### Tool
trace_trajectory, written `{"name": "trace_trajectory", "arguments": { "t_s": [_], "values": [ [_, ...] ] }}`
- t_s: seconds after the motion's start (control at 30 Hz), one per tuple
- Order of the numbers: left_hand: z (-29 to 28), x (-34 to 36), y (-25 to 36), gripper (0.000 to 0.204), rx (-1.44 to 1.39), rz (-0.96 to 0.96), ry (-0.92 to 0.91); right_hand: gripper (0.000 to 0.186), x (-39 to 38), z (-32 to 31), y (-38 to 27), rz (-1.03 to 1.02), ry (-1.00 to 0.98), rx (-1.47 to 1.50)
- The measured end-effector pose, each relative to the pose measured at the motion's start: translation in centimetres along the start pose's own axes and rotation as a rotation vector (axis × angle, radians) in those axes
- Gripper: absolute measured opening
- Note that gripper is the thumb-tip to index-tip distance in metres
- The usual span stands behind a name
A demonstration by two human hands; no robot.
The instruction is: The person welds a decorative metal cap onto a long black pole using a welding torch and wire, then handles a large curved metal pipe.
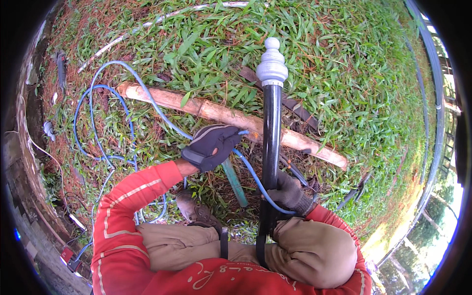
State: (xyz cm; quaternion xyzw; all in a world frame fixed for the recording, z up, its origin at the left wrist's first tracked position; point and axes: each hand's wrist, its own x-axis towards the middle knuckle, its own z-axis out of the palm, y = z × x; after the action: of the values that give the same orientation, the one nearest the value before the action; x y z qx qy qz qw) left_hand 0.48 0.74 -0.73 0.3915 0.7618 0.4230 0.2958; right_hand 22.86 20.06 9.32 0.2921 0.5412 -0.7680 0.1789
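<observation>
My left hand [212, 146], in a dark glove, is closed around a blue cable [162, 117] left of the pole. A short piece of the cable sticks out beyond its fingers, and another length curves down to the pole's lower part. My right hand [287, 191], also gloved, is wrapped around a black pole [272, 132] near my right knee. A grey rounded finial [272, 66] tops the pole, which points away from me. The pole's lower end is hidden by my legs and clothing.
Under the pole lies a long split bamboo piece [211, 109] on the grass [334, 59]. A green flat bar [234, 182] stands beside my shoe [199, 209]. Loops of blue cable spread at left. A pale curved stick [147, 24] lies at the far side.
</observation>
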Motion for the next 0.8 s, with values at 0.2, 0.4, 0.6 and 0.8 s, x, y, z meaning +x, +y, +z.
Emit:
{"name": "trace_trajectory", "arguments": {
  "t_s": [0.2, 0.4, 0.6, 0.8],
  "values": [
    [2.1, -2.8, 1.3, 0.032, -0.186, -0.289, -0.045, 0.057, 0.5, -3.0, 4.0, 0.111, -0.113, -0.042],
    [2.6, -1.5, 3.1, 0.032, -0.474, -0.485, 0.005, 0.053, 0.5, -3.4, 4.5, 0.001, -0.098, -0.176],
    [5.2, -1.3, 1.4, 0.037, -0.727, -0.465, 0.093, 0.050, 0.1, -3.8, 4.4, -0.006, -0.056, -0.439],
    [3.8, -0.9, 1.8, 0.038, -0.883, -0.650, 0.173, 0.055, 0.9, -3.6, 4.6, -0.204, -0.038, -0.666]
  ]
}}
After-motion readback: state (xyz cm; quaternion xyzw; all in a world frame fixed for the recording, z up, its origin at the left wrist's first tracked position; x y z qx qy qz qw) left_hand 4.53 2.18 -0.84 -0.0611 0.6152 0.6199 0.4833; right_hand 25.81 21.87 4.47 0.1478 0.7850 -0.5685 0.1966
